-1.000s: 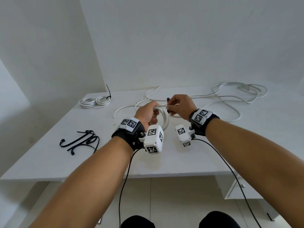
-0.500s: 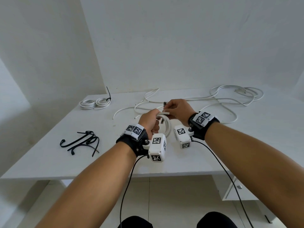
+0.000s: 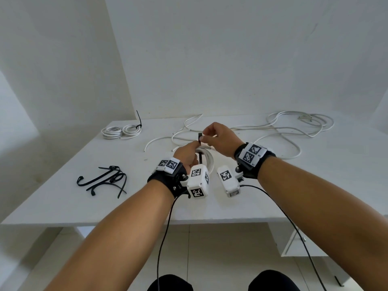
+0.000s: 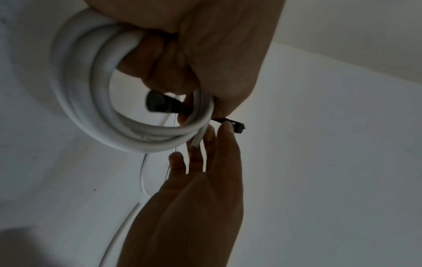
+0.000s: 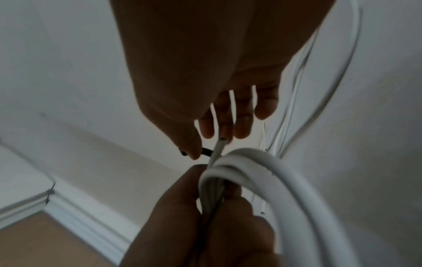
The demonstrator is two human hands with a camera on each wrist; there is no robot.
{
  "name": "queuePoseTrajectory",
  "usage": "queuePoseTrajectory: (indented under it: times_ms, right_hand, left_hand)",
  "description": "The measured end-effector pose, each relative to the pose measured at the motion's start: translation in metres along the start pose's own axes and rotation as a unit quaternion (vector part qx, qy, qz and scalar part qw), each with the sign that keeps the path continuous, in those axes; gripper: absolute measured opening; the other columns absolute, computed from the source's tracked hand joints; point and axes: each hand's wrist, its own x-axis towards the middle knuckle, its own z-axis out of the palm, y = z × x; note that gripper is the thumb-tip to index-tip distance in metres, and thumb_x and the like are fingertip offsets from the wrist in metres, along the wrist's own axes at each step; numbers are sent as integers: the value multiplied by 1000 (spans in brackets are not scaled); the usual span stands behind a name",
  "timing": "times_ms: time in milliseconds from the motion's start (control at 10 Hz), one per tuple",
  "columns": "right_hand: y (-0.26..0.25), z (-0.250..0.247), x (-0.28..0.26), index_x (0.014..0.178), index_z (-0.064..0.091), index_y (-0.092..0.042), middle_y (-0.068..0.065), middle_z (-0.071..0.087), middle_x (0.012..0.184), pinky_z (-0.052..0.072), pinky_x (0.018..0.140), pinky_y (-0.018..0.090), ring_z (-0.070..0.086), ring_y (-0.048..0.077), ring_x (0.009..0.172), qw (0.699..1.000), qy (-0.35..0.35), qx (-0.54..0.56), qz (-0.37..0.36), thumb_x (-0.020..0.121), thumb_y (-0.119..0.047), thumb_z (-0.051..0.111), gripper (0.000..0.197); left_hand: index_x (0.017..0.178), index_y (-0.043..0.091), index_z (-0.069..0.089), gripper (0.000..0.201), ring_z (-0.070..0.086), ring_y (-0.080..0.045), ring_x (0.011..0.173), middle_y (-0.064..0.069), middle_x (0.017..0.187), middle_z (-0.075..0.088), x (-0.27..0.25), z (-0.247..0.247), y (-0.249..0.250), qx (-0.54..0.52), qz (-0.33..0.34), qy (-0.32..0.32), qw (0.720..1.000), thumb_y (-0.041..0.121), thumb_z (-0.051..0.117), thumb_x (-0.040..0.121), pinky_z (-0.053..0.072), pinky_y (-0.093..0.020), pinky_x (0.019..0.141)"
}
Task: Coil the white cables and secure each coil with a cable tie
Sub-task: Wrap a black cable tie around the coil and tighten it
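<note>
Zip tie going onto the coil, held up over the white table point(image 3: 273, 185)

Left hand point(image 3: 186, 153) has fingers curled round the small coil of thick white cable point(image 4: 95, 101); right hand point(image 3: 218, 136) pinches the head of the thin black plastic cable tie point(image 3: 199, 137) between thumb and forefinger, other fingers loosely spread. Spare black ties point(image 3: 105, 179) lie off to the left.

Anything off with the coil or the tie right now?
One cut cable end sticks out of the white coil beside the black cable tie instead of lying with the loops. The left hand grips the coil; the right hand pinches the tie's head. Nothing looks damaged.
</note>
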Motion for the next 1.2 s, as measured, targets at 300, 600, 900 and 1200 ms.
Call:
queuePoseTrajectory:
  times_ms: [300, 600, 900, 1200]
  right_hand:
    - [5, 1, -15, 102, 64, -43, -8, 51, 114, 39, 98, 28, 47, 14, 109, 952, -131, -167, -221, 67, -49, 80, 38]
    - [1, 10, -13, 89, 73, -17, -10, 69, 98, 41, 72, 11, 60, -1, 87, 979, -2, -40, -199, 84, -21, 77, 8]
    - [-13, 7, -11, 82, 69, -23, -7, 72, 111, 49, 89, 22, 68, 7, 98, 991, 56, -7, -122, 85, -17, 72, 7]
    - [-16, 5, -10, 84, 75, -13, -1, 74, 83, 56, 72, 25, 69, 14, 81, 994, 58, -54, -77, 85, -22, 72, 10]
  left_hand:
    - [95, 8, 56, 16, 45, -13, 60, -3, 78, 52, -2, -19, 9, 62, 33, 18, 997, 7, 41, 100, 35, -10, 37]
    - [79, 10, 55, 28, 42, -14, 53, -3, 66, 45, 1, -9, 4, 31, 31, 14, 999, 24, 45, 102, 33, -12, 33]
    - [69, 15, 48, 34, 34, -11, 38, -1, 58, 38, 7, -5, -3, 13, 17, 21, 1000, 34, 57, 96, 29, -19, 38]
    - [69, 15, 53, 25, 31, -12, 31, 6, 39, 36, 7, -9, -13, 15, 74, -6, 997, 20, 51, 93, 21, -22, 40]
